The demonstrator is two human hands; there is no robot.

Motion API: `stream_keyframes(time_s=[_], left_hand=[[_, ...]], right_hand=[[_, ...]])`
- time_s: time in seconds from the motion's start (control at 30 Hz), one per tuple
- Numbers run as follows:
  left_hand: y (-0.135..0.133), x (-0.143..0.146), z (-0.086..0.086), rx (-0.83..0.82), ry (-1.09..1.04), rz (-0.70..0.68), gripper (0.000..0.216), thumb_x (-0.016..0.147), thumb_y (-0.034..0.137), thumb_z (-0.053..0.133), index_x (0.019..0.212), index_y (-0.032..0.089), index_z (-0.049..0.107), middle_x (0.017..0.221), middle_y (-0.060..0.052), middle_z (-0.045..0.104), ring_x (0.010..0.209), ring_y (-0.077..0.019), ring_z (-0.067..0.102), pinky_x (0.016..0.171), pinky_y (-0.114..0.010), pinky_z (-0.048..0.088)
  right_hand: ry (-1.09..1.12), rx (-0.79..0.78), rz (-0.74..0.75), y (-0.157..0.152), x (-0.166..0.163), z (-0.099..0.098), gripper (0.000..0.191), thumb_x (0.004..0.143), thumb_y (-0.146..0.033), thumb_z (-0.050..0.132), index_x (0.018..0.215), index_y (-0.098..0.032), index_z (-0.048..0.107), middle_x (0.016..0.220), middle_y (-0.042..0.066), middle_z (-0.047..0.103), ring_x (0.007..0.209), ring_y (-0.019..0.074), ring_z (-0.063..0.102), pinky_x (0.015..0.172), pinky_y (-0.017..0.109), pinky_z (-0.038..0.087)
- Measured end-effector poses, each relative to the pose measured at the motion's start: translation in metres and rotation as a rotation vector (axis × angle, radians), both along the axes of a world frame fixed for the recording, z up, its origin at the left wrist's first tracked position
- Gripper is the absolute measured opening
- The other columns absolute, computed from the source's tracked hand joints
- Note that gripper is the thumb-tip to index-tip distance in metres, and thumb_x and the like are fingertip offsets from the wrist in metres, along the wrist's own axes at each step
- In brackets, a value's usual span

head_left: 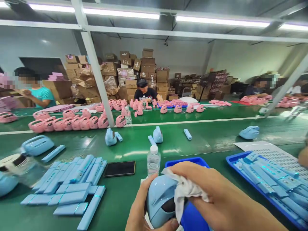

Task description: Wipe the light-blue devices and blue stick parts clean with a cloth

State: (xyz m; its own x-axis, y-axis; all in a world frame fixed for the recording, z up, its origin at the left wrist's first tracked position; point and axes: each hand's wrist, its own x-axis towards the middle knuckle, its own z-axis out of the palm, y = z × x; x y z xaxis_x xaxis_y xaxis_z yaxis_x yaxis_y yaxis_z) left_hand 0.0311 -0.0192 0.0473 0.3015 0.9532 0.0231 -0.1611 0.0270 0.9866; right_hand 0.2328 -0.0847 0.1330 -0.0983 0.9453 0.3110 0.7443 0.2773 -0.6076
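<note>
Bare green bench point(192, 146) lies open ahead. A water bottle point(153, 160) and phone point(119, 168) stand close in front. Blue bars point(72, 183) crowd the left, a blue tray point(231, 160) the right.

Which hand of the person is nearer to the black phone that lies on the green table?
The left. The left hand holds the blue shell just right of and below the black phone; the right hand, pressing a white cloth, is farther right.

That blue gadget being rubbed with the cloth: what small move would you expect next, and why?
Probably a slight turn of the blue shell in the left hand, so the cloth reaches a fresh patch. The right hand presses the cloth on the shell's upper right side only, while its front and left face lie bare. That is only a guess.
</note>
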Motion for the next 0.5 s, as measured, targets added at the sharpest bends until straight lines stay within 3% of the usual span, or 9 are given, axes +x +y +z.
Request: stream_keyframes(time_s=[0.13, 0.23, 0.33, 0.5], left_hand=[[-0.002, -0.02, -0.011, -0.114, -0.264, -0.103, 0.084, 0.062, 0.048, 0.094, 0.134, 0.022, 0.059, 0.118, -0.013, 0.078, 0.101, -0.0343, 0.074, 0.086, -0.036, 0.058], [-0.003, -0.027, -0.017, -0.068, -0.303, -0.146, 0.083, 0.066, 0.051, 0.09, 0.134, 0.024, 0.052, 0.122, -0.012, 0.076, 0.109, -0.0323, 0.072, 0.093, -0.038, 0.055], [-0.002, -0.029, -0.023, -0.023, -0.266, -0.184, 0.083, 0.069, 0.051, 0.088, 0.136, 0.026, 0.046, 0.124, -0.01, 0.073, 0.107, -0.0292, 0.07, 0.095, -0.039, 0.053], [-0.004, -0.031, -0.03, 0.008, -0.23, -0.158, 0.084, 0.07, 0.051, 0.088, 0.139, 0.028, 0.045, 0.126, -0.009, 0.072, 0.105, -0.0277, 0.07, 0.094, -0.039, 0.055]], right_hand=[[0.537, -0.096, -0.209, 0.005, -0.011, -0.056, 0.056, 0.092, -0.042, 0.071, 0.146, -0.032, 0.062, 0.136, 0.007, 0.071, 0.122, 0.0346, 0.068, 0.106, 0.049, 0.058], [0.765, -0.273, -0.162, 0.012, -0.033, -0.087, 0.074, 0.082, -0.033, 0.08, 0.152, -0.031, 0.054, 0.145, 0.007, 0.066, 0.133, 0.0335, 0.06, 0.112, 0.045, 0.053], [0.863, -0.315, -0.094, 0.014, -0.057, -0.096, 0.076, 0.081, -0.027, 0.077, 0.153, -0.03, 0.051, 0.147, 0.007, 0.063, 0.138, 0.0329, 0.055, 0.113, 0.042, 0.051], [0.92, -0.199, -0.086, 0.011, -0.068, -0.1, 0.077, 0.08, -0.028, 0.073, 0.153, -0.031, 0.05, 0.148, 0.005, 0.061, 0.141, 0.0335, 0.051, 0.115, 0.041, 0.046]])
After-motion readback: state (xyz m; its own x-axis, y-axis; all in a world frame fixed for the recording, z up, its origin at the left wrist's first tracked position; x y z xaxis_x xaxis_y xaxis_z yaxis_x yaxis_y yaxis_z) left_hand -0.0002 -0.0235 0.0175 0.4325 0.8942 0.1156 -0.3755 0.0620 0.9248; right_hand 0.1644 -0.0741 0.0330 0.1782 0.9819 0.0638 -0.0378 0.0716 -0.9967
